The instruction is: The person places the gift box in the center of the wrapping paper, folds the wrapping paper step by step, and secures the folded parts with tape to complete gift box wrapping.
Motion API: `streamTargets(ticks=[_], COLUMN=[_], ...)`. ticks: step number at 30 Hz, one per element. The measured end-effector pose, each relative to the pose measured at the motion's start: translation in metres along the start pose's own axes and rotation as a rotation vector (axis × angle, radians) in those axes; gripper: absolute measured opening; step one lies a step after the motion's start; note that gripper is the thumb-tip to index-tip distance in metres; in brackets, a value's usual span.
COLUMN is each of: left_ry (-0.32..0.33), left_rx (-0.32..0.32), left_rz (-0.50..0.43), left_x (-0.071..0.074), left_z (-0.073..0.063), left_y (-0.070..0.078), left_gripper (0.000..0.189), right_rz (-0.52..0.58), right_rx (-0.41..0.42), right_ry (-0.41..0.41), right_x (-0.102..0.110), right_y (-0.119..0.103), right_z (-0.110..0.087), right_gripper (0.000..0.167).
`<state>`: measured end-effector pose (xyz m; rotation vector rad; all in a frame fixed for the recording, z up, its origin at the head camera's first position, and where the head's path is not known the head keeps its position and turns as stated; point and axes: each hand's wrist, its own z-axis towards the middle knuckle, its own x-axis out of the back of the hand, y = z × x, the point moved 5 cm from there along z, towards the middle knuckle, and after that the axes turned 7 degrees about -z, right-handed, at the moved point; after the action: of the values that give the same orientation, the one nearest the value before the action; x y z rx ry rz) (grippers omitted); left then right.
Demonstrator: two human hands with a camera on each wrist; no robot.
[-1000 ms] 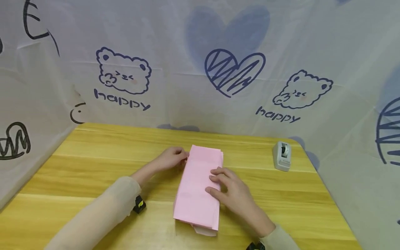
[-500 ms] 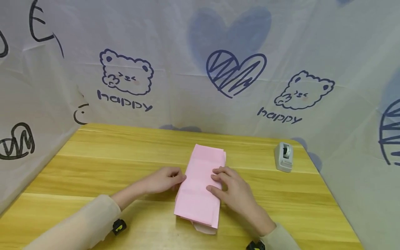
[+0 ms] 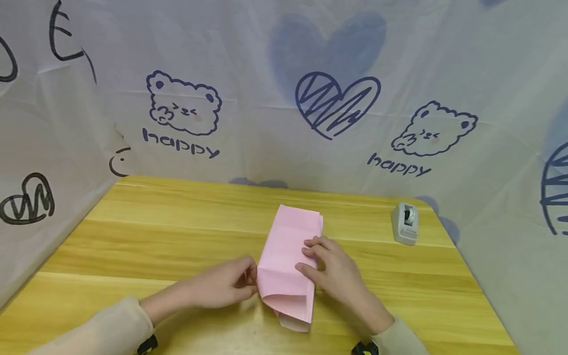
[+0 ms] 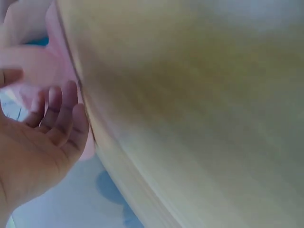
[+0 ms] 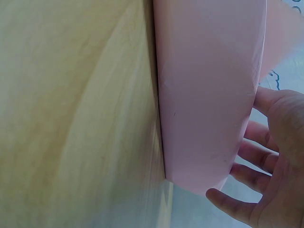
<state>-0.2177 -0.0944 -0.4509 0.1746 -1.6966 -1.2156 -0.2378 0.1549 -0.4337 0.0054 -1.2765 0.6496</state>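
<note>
Pink paper [image 3: 286, 241], folded into a long bag-like sleeve, lies on the wooden table. Its near end gapes, with the top layer bowed and a paler flap poking out below. My left hand [image 3: 217, 283] is at the sleeve's lower left edge, fingertips right at the paper. The left wrist view shows that hand's fingers [image 4: 71, 126] loosely bent, the thumb apart. My right hand [image 3: 335, 268] rests its spread fingertips on the right part of the top. From the right wrist, the sleeve's tall pink side [image 5: 204, 95] shows, fingers over its upper edge.
A grey tape dispenser [image 3: 406, 224] stands at the table's back right. White cloth [image 3: 257, 128] printed with bears and hearts hangs behind the table [image 3: 186, 207] and along both sides. Black wrist devices sit by both cuffs.
My left hand has slid from the sleeve's far left edge down to near its lower left corner. The near end now bows open. The right hand has stayed on top.
</note>
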Motion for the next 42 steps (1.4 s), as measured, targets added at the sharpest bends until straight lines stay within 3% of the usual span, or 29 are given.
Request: streamTargets(ticks=[5, 10, 16, 23, 28, 33, 42], left_ry=[0.097, 0.188, 0.225, 0.196, 0.171, 0.168, 0.195], left_rx=[0.01, 0.116, 0.198, 0.191, 0.196, 0.16, 0.13], left_rz=[0.148, 0.204, 0.209, 0.211, 0.322, 0.416, 0.473], left_x=[-0.009, -0.016, -0.021, -0.021, -0.018, -0.018, -0.018], left_z=[-0.003, -0.002, -0.002, -0.007, -0.012, -0.017, -0.022], left_y=[0.005, 0.008, 0.01, 0.009, 0.01, 0.014, 0.016], left_gripper=[0.058, 0.069, 0.058, 0.056, 0.051, 0.03, 0.027], right_rz=[-0.004, -0.005, -0.007, -0.01, -0.014, -0.013, -0.018], right_rx=[0.004, -0.002, -0.005, -0.005, -0.008, -0.009, -0.01], right_ry=[0.001, -0.01, -0.009, -0.005, -0.005, -0.005, -0.008], right_x=[0.0, -0.002, -0.002, -0.002, -0.001, -0.001, 0.0], right_y=[0.001, 0.001, 0.0, 0.001, 0.0, 0.001, 0.0], right_z=[0.001, 0.0, 0.0, 0.0, 0.0, 0.0, 0.001], right_gripper=[0.039, 0.039, 0.038, 0.038, 0.038, 0.038, 0.039])
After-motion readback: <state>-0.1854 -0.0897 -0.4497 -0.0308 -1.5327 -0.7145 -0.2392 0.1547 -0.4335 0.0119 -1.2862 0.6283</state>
